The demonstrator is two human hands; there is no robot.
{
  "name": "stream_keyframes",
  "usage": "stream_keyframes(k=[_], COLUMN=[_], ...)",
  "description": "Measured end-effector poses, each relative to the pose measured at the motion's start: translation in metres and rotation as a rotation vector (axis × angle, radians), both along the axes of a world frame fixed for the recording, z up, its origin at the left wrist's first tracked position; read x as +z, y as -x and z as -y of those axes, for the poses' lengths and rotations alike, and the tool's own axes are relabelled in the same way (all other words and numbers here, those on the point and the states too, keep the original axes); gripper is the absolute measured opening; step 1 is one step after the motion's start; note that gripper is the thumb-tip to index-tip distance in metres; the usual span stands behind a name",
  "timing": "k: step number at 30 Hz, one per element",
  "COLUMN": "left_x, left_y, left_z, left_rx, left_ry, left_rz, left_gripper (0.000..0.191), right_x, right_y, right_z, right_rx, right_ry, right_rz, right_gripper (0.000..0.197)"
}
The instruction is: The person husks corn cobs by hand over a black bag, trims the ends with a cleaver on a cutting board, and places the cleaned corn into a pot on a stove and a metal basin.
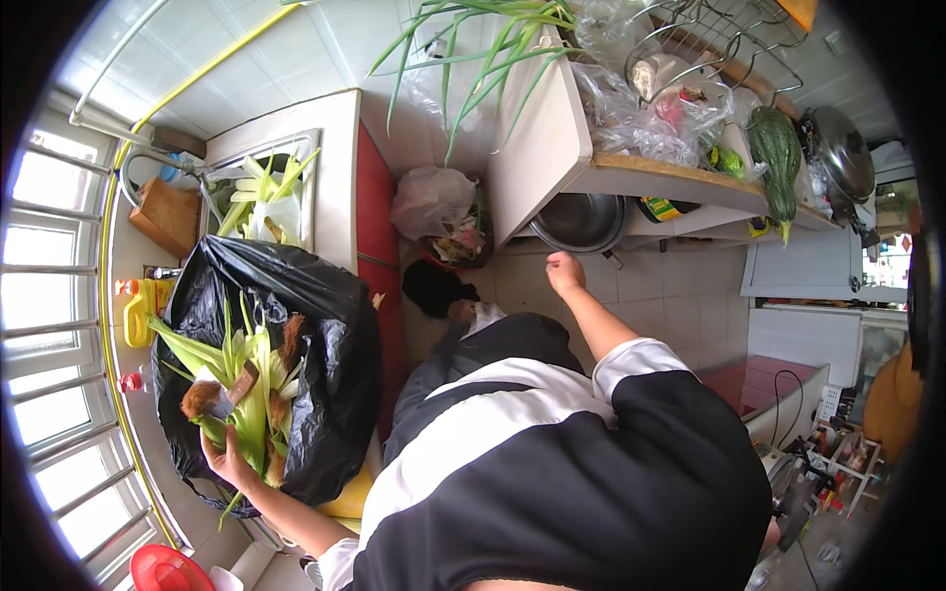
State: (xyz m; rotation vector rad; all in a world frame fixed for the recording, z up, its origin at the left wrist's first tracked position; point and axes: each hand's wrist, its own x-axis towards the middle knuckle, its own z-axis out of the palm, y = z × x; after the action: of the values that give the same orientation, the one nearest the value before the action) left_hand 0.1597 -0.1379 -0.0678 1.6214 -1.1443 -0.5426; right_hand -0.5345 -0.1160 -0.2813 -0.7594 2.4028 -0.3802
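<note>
My left hand [225, 456] pinches a green corn husk piece [214, 430] between thumb and fingers, at the near left part of a black plastic bag [332, 369]. Tufts of brown corn silk [201, 399] lie just beyond the fingertips. Beside them, on the heap of pale green husks [255, 421], rests a flat brown piece [244, 381], perhaps a handle; a pale part adjoins it. My right hand [566, 273] is held away from the bag, over the floor, its fingers curled in and nothing visible in them.
Husks [270, 185] fill the sink beyond the bag. A wooden block [164, 214] and yellow bottle [139, 314] stand by the window. A bin [473, 244] is on the floor. Above my right hand, a shelf [669, 168] holds bags and a green squash [776, 162]; a dark metal pan [580, 221] sits underneath.
</note>
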Motion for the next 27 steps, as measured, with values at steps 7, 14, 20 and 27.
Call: stream_keyframes(k=[7, 14, 20, 27], left_x=[-0.021, 0.058, 0.111, 0.076], left_y=[-0.004, 0.065, 0.222, 0.396], left_z=[0.012, 0.019, 0.054, 0.059], left_rx=[0.052, 0.275, -0.018, -0.946], left_ry=[-0.158, -0.313, 0.222, 0.142], left_rz=[0.287, 1.177, 1.116, 0.748], left_gripper=[0.051, 0.047, 0.021, 0.024], right_x=[-0.063, -0.067, -0.078, -0.06], right_y=[0.094, 0.104, 0.109, 0.102], right_z=[0.001, 0.002, -0.018, -0.024], right_rx=[-0.871, -1.157, -1.328, -1.174], right_ry=[0.04, 0.341, 0.415, 0.41], right_rz=[0.215, 0.66, 0.728, 0.577], right_gripper=[0.05, 0.051, 0.025, 0.018])
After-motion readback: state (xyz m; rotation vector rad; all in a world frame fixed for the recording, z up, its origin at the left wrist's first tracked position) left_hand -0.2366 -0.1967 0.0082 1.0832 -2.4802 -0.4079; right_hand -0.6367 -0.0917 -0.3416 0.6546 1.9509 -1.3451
